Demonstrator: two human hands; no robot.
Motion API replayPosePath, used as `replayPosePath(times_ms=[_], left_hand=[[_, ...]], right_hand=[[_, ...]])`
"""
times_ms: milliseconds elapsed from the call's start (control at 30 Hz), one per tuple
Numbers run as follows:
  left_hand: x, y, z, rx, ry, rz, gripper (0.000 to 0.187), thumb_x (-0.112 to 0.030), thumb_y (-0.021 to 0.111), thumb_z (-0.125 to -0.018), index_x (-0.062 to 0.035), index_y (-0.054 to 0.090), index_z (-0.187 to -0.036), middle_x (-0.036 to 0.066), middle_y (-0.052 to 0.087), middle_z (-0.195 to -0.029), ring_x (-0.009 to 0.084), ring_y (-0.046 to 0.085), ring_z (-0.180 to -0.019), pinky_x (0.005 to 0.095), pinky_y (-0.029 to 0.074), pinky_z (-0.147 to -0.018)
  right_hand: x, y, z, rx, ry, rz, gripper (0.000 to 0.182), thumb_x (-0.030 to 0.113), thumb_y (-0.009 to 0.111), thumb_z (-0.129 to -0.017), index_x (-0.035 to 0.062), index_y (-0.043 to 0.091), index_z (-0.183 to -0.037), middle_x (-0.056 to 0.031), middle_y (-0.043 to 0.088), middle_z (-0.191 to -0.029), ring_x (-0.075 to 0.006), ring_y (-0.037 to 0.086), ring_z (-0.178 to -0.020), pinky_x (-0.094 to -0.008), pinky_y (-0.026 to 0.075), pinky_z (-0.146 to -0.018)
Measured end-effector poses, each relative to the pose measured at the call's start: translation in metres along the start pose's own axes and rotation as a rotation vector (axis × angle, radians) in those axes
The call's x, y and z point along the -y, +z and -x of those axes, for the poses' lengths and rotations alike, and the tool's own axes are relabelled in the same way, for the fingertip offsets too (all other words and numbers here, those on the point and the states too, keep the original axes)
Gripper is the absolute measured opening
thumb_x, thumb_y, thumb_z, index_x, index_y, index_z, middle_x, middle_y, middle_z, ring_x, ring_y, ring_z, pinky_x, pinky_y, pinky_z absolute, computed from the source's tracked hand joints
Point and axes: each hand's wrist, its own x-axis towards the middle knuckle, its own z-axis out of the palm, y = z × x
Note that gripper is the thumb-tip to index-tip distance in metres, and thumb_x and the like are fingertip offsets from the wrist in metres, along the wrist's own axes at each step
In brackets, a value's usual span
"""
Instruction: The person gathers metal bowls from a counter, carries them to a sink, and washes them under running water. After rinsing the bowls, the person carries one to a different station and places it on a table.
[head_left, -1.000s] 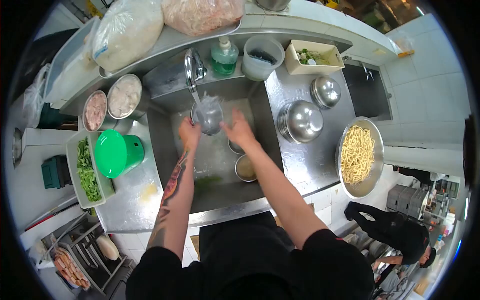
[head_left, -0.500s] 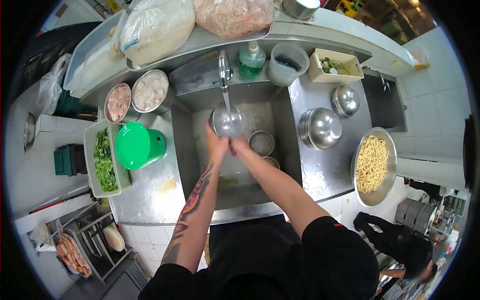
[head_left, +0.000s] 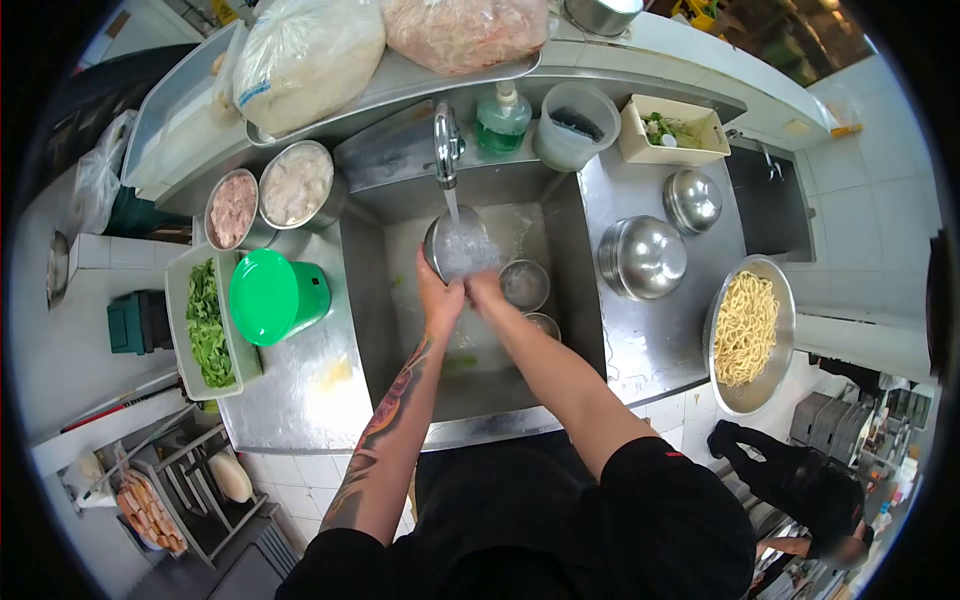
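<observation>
Water runs from the faucet point(head_left: 446, 150) into a metal bowl point(head_left: 458, 240) above the sink floor. My left hand point(head_left: 438, 294) grips the bowl's near left edge, its fingers closed on the rim. At the bowl's near right side is my right hand point(head_left: 484, 288), blurred, its fingers hidden by splashing water. Just right of it, a small metal bowl point(head_left: 524, 285) rests in the sink point(head_left: 430, 385), with another one point(head_left: 544, 325) partly behind my right forearm.
Left counter: green-lidded tub point(head_left: 265, 297), leafy greens point(head_left: 208, 325), two meat containers point(head_left: 232, 209) point(head_left: 297, 184). Right: upturned metal bowls point(head_left: 643, 258), noodle bowl point(head_left: 746, 330), herb box point(head_left: 672, 132). Behind: soap bottle point(head_left: 502, 122), plastic tub point(head_left: 575, 127). Another person point(head_left: 800, 480) stands at lower right.
The bowl under the faucet has tilted and shifted slightly right, with more splashing at its right side. My right hand has moved a little right, apart from my left.
</observation>
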Motion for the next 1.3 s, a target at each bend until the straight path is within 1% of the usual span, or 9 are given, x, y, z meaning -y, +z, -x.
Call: replayPosePath(times_ms=[167,233,367,467,600,800,867,1100,1300], left_hand=[[-0.042,-0.046,-0.034,0.295,-0.561,0.349,0.089,0.002,0.041,-0.077,-0.0211,0.003,-0.155,0.026,0.036,-0.146,0.0443,0.061,-0.107,0.0447,0.063,-0.06],[-0.03,-0.068,-0.075,0.52,-0.865,0.457,0.075,-0.012,0.047,-0.087,-0.0167,0.013,-0.154,0.026,0.04,-0.142,0.042,0.063,-0.104,0.0485,0.061,-0.066],[-0.018,-0.039,-0.09,0.699,-0.933,0.325,0.058,-0.03,0.049,-0.095,-0.0122,0.032,-0.148,0.024,0.047,-0.136,0.0395,0.063,-0.103,0.0488,0.057,-0.079],[-0.001,0.027,-0.047,-0.027,0.187,-0.15,0.05,-0.041,0.048,-0.099,-0.0058,0.05,-0.134,0.018,0.058,-0.125,0.0337,0.059,-0.111,0.0412,0.051,-0.088],[0.069,0.087,0.023,0.183,-0.712,0.421,0.06,-0.044,0.056,-0.095,0.002,0.049,-0.134,0.021,0.06,-0.119,0.0378,0.06,-0.106,0.0427,0.047,-0.093],[0.158,0.197,0.052,0.219,-0.553,-0.209,0.052,-0.036,0.065,-0.088,0.0059,0.056,-0.118,0.023,0.063,-0.112,0.0355,0.062,-0.102,0.0438,0.051,-0.08],[0.124,0.194,0.051,0.215,-0.212,-0.536,0.036,-0.021,0.069,-0.079,0.0042,0.059,-0.101,0.023,0.063,-0.104,0.0406,0.062,-0.097,0.047,0.051,-0.08],[0.043,0.08,0.012,-0.096,-0.269,-0.349,0.018,-0.005,0.062,-0.073,0.0025,0.055,-0.088,0.02,0.062,-0.086,0.0369,0.065,-0.071,0.048,0.052,-0.068],[-0.026,0.019,-0.002,-0.089,-0.361,0.072,0.043,-0.002,0.06,-0.074,0.0079,0.048,-0.115,0.02,0.063,-0.087,0.0312,0.069,-0.079,0.0385,0.057,-0.075]], right_hand=[[0.062,-0.065,0.058,-0.093,-0.571,0.759,0.055,0.037,0.068,-0.086,0.0068,0.053,-0.129,-0.0245,0.067,-0.1,-0.0416,0.067,-0.094,-0.049,0.053,-0.082],[0.082,-0.082,0.068,0.005,-1.701,0.809,0.045,0.038,0.067,-0.088,0.0095,0.059,-0.121,-0.0169,0.069,-0.097,-0.0416,0.065,-0.098,-0.0466,0.051,-0.086],[0.06,-0.053,0.037,0.53,-0.775,0.35,0.023,0.018,0.063,-0.093,0.008,0.063,-0.113,-0.0051,0.066,-0.103,-0.0177,0.062,-0.085,-0.0314,0.049,-0.08],[0.056,-0.019,0.052,0.264,-0.34,-0.556,0.025,0.008,0.056,-0.094,0.0062,0.063,-0.118,-0.0007,0.063,-0.097,-0.0084,0.054,-0.08,-0.0251,0.046,-0.074],[0.117,-0.139,0.107,-0.132,-0.869,0.034,0.04,0.002,0.05,-0.094,0.0091,0.06,-0.132,0.0027,0.06,-0.089,-0.0073,0.052,-0.076,-0.0235,0.045,-0.069],[0.147,-0.35,0.13,-0.25,-0.616,-0.15,0.035,0.017,0.057,-0.098,0.0085,0.059,-0.132,-0.0059,0.062,-0.108,-0.017,0.057,-0.102,-0.0325,0.046,-0.089],[0.115,-0.379,0.093,-0.71,-0.806,0.699,0.035,0.014,0.059,-0.094,0.0072,0.06,-0.129,-0.0146,0.06,-0.119,-0.0259,0.055,-0.116,-0.0373,0.042,-0.101],[0.112,-0.18,0.103,-0.206,-1.222,0.421,0.031,0.009,0.061,-0.088,0.0012,0.059,-0.117,-0.0204,0.059,-0.122,-0.0375,0.056,-0.117,-0.042,0.047,-0.097],[0.003,-0.024,0.005,0.091,-0.093,0.222,0.042,0.032,0.06,-0.091,-0.0075,0.063,-0.105,-0.0239,0.069,-0.092,-0.0367,0.069,-0.086,-0.0412,0.055,-0.076]])
